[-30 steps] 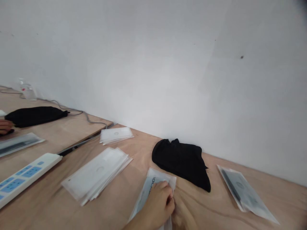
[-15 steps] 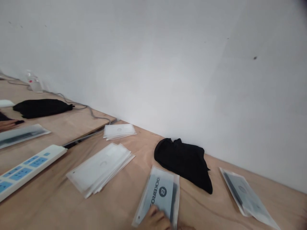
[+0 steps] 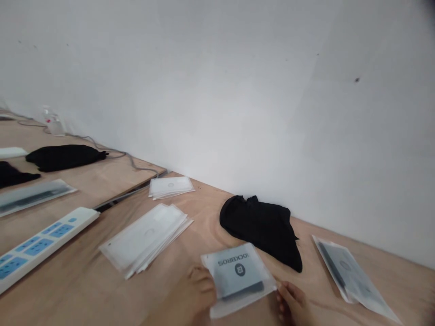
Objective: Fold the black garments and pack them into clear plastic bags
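A frosted plastic pouch (image 3: 238,271) lies crosswise between my hands, tilted over the table. Through it show a grey card with a round logo and the printed letters "OCKBROS", upside down, and a dark strip. My left hand (image 3: 197,290) is closed on the pouch's left edge, its fingertips partly hidden. At the opposite end, my right hand (image 3: 292,301) pinches the corner between thumb and fingers. Just beyond the pouch, a black cloth item (image 3: 260,231) rests crumpled near the wall.
Frosted pouches lie in a larger stack (image 3: 146,237) and a smaller stack (image 3: 171,186) to the left. Another filled pouch (image 3: 353,276) is at right. A power strip (image 3: 44,244), black cloth (image 3: 66,157), bottle (image 3: 54,123) and cable (image 3: 132,163) occupy the left side.
The pouch has turned from lengthwise to crosswise and shifted right. My left hand now holds its left edge, and my right hand has come into view at its right corner.
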A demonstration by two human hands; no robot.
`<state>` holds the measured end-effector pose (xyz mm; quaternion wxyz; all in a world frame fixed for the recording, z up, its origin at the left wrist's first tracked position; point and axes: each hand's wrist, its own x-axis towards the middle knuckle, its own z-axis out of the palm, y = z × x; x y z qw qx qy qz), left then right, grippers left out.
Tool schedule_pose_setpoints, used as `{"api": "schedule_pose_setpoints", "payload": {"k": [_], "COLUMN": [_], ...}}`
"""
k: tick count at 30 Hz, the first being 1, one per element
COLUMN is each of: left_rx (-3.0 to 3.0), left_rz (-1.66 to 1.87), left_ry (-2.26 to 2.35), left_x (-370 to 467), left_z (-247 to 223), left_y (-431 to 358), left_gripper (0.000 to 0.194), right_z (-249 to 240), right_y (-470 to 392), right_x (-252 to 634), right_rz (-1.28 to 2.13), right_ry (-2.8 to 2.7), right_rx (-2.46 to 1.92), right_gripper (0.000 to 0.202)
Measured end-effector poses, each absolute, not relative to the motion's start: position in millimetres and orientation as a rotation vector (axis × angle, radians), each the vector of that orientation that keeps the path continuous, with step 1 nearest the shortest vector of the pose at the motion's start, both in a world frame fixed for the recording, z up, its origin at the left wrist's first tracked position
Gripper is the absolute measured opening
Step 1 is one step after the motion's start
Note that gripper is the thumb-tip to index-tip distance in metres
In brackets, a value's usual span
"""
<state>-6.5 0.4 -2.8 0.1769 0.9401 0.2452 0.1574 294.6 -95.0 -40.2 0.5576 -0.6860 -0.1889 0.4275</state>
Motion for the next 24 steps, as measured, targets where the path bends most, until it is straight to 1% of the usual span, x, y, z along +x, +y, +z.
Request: {"api": "schedule_pose_setpoints", "payload": {"k": [2, 5, 7, 9, 11, 15, 19, 22, 24], "left_rx": [2.675, 2.656, 2.658, 2.65, 2.628, 2.611, 2.608, 2.594, 2.572], "left_rz": [0.345, 0.346, 0.385, 0.345, 0.257, 0.203, 0.218, 0.25, 0.284], "left_ry": [0.904, 1.061, 0.988, 0.934, 0.93, 0.942, 0.941, 0.944, 0.938], "left_x": [-15, -5, 11, 27, 36, 35, 33, 33, 31], "left_z": [26, 51, 50, 39, 24, 5, 2, 3, 4], "left_y": [16, 27, 27, 25, 25, 28, 30, 29, 29], "left_gripper": [0.02, 0.035, 0.037, 0.049, 0.062, 0.064, 0.062, 0.061, 0.061], "right_z": [-33, -24, -22, -22, -24, -27, -27, -36, -47], "right_y": [-96, -83, -69, -56, -48, -46, -48, -46, -45], "right_x": [298, 274, 247, 222, 206, 199, 200, 208, 219], "right_rz": [0.809, 0.417, 0.319, 0.304, 0.274, 0.24, 0.302, 0.385, 0.494], "right_ry": [-0.555, -1.051, -1.456, -1.722, -1.84, -1.947, -1.918, -1.775, -1.463], "right_rx": [-1.699, -1.793, -1.841, -1.964, -2.12, -2.236, -2.229, -2.072, -1.871], "right_gripper": [0.048, 0.056, 0.063, 0.065, 0.066, 0.067, 0.063, 0.063, 0.074]}}
